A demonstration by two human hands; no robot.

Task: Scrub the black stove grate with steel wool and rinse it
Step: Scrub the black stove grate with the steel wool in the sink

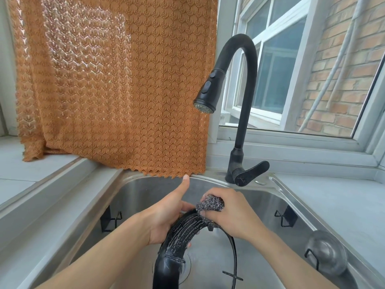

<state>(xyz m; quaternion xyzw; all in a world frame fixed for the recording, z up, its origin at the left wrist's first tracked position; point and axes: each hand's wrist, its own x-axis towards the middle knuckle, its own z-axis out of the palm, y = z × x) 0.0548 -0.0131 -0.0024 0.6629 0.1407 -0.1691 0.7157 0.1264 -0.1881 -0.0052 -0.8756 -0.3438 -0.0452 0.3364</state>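
One stove grate [183, 232], black, ring-shaped, held upright over the sink [133, 190]. Its broad upper band is streaked with grey suds; the thin far side of the ring curves down on the right, and one short prong sticks out near the bottom.

Two hands in view. Left hand [166, 213]: grip wrapped around the grate's upper left edge, fingers curled behind the band, thumb sticking straight up and free. Right hand [231, 211]: grip clenched around one wad of steel wool [210, 204], silvery and tangled, pressed against the top of the grate just beside the left fingers.

One stainless sink basin; drain [188, 265] partly visible behind the grate's lower part. Three black wire clips hang on the sink's inner walls: one left [110, 219], one upper right [285, 215], one lower right [311, 258]. One round, greyish domed object [326, 252] sits by the lower right clip; cannot tell what it is.

One black gooseneck faucet [239, 97] behind the basin, spray head pointing down and left, single lever [251, 171] turned right. No stream visible from the head.

One orange lace curtain [116, 84] hangs left of the faucet, hem reaching the sink's back rim. One window [277, 76] on the right, with a brick wall [341, 65] outside. Grey bench [325, 203] flanks the sink.
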